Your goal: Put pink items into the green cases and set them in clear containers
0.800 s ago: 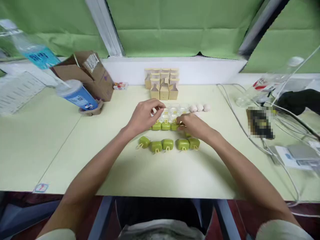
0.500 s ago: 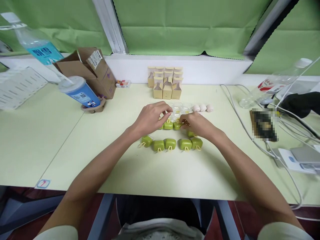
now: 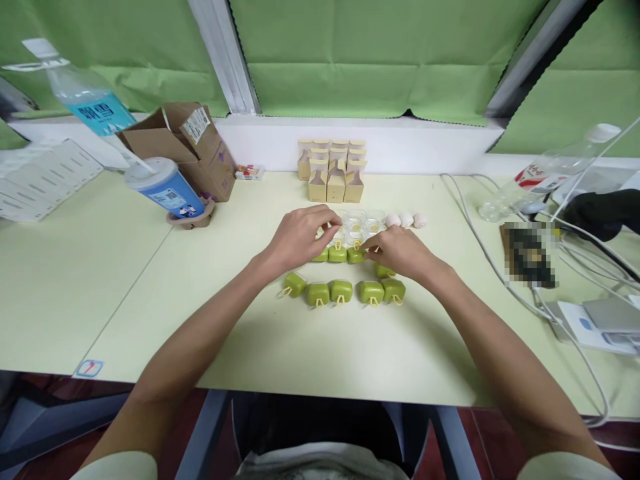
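My left hand (image 3: 305, 233) hovers over the left end of a short row of small glossy green cases. Its thumb and forefinger curve toward each other with a gap, and I see nothing between them. At the row's right end, the fingertips of my right hand (image 3: 400, 250) are beside a green case (image 3: 355, 255) with a pale yellow loop; the fingers are slightly apart. Another green case (image 3: 384, 271) is partly hidden under this hand. Nearer me lies a second row of cases, among them one green case (image 3: 341, 291), loops toward me. Behind the hands sits a clear plastic tray (image 3: 356, 223) with yellow-centred compartments.
Small open cardboard boxes (image 3: 336, 183) stand against the wall. Several pale pink round items (image 3: 406, 219) lie right of the tray. A blue cup (image 3: 170, 193), a brown carton (image 3: 200, 157) and a bottle (image 3: 95, 107) are at left. Cables (image 3: 470, 220) and a clear bottle (image 3: 540, 177) are at right.
My right fingertips have shifted slightly right, away from the green case at the row's end. The left hand holds nearly the same place. The view has tilted a little.
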Demonstrator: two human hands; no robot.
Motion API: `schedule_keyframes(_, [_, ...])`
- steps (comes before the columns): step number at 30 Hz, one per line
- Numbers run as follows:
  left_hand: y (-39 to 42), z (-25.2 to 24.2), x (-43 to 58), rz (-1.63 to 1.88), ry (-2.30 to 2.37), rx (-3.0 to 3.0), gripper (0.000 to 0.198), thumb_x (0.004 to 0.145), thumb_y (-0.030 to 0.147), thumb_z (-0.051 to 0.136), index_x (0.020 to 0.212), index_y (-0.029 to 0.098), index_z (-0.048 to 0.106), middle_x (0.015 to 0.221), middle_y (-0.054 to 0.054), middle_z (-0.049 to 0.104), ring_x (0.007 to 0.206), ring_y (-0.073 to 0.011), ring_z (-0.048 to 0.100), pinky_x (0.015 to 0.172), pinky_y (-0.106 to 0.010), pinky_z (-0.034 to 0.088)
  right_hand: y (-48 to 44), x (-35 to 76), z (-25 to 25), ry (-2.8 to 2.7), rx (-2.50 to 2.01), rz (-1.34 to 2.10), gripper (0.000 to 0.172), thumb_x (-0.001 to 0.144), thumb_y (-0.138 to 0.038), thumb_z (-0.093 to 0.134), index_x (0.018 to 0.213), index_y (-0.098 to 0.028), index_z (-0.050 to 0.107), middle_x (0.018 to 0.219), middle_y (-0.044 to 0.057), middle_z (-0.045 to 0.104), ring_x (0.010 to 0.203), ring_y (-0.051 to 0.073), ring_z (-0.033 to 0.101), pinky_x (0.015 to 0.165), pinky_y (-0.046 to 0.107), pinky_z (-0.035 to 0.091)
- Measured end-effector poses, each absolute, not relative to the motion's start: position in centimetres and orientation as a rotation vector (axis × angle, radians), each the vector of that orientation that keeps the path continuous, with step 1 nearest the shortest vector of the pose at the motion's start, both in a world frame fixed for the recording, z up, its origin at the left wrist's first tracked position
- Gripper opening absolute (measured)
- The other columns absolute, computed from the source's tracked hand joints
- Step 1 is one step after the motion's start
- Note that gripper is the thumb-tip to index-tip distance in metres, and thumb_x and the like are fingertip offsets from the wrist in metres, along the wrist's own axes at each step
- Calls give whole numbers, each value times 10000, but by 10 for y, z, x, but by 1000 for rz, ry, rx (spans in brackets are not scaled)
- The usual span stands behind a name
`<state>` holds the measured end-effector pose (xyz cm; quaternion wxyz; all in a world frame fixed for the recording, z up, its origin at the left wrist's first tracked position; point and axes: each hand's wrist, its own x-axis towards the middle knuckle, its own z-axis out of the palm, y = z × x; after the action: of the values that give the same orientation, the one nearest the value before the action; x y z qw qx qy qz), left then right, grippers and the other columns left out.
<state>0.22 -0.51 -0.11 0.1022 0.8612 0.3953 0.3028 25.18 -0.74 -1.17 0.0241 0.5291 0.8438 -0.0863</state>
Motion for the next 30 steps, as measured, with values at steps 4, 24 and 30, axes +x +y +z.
schedule_keyframes(4, [-6, 2, 2, 878, 1178, 2536, 228, 1043, 248, 548, 1007, 198, 767, 1027, -34, 817, 855, -174, 730, 731, -302, 494, -8, 248, -12, 2593, 1573, -150, 229, 985, -188, 656, 991, -224, 882, 855, 90, 809, 762, 223, 657, 631, 333, 270])
schedule_keyframes(24, [1, -7, -1, 981, 1081, 2558, 274, 954, 83, 527, 1034, 193, 765, 1097, -75, 766, 962, -207, 721, 849, -350, 560, -26, 252, 8, 2342, 1800, 7, 393, 1077, -512, 607, 1070, -178, 815, 1108, 197, 774, 1003, 329, 728, 728, 356, 415])
schedule_keyframes(30, [-2, -7, 1, 1011, 1019, 2515, 177, 1043, 241, 601, 998, 192, 765, 1035, -68, 760, 836, -174, 692, 782, -324, 579, -20, 264, 5, 2190, 1760, -352, 360, 994, -453, 690, 1153, -154, 812, 1140, 196, 762, 895, 299, 735, 697, 362, 478])
